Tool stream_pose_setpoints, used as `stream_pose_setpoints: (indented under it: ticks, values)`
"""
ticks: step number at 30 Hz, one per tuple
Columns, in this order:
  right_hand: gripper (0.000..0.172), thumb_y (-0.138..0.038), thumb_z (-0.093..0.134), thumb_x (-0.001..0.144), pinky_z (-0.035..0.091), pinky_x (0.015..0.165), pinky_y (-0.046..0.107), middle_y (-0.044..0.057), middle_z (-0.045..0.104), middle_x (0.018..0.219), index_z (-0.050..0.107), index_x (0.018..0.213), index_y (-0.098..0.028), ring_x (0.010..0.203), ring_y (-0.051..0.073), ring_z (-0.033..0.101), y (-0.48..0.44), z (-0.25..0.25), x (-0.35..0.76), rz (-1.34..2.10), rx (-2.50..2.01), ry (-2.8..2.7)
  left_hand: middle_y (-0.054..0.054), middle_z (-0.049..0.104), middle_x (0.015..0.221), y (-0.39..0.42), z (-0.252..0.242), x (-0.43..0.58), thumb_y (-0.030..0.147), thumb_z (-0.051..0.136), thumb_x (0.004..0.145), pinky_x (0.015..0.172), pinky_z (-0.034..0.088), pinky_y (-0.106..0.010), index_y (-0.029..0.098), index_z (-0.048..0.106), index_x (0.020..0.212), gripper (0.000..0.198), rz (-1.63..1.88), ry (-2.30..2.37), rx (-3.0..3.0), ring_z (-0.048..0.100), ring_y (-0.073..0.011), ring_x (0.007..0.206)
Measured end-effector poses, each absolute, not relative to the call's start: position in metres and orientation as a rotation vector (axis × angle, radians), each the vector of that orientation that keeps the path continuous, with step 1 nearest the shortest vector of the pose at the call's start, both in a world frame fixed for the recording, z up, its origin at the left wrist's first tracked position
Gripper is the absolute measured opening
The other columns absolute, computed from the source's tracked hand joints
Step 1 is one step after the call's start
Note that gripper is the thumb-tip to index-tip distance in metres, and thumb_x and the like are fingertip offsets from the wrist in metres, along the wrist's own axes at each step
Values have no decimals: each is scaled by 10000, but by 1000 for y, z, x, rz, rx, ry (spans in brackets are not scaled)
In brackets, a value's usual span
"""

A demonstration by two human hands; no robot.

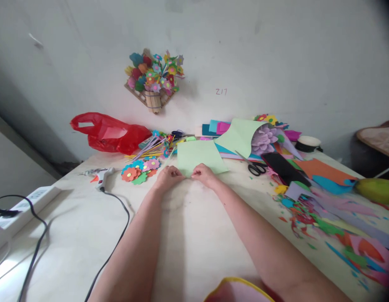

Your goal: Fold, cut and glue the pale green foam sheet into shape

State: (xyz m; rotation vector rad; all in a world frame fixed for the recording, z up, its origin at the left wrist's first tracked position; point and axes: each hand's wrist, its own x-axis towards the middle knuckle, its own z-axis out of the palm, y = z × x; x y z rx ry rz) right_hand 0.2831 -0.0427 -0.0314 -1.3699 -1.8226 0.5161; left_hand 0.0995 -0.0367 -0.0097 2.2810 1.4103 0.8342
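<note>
A light green sheet (200, 153) of paper or craft foam lies on the table in front of me. At its near edge, my left hand (170, 177) pinches the left part with closed fingers. Close beside it, my right hand (203, 174) grips the same edge between thumb and fingers. The edge under the fingertips looks slightly turned up, but the fingers hide the detail. Left of the sheet lie several paper flowers (140, 170) in orange, blue, pink and green. Black-handled scissors (256, 167) rest to the right.
A hot glue gun (101, 176) with a black cord and a white power strip (40, 197) are at left. A red plastic bag (110, 133) sits behind. To the right are a phone (284, 167), coloured scraps (335, 226) and a tape roll (308, 142). A flower decoration (155, 75) hangs on the wall.
</note>
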Motion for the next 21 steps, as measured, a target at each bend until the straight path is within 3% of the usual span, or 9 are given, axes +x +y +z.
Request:
stream_pose_setpoints:
  ticks: [21]
  values:
    - [159, -159, 638, 619, 369, 629, 195, -6, 456, 687, 525, 509, -145, 626, 82, 453, -39, -37, 277, 411, -1480, -1807, 18, 559, 587, -30, -18, 97, 357, 575, 623, 539, 361, -218, 178, 593, 619, 180, 848, 1435, 2243, 486, -106, 566]
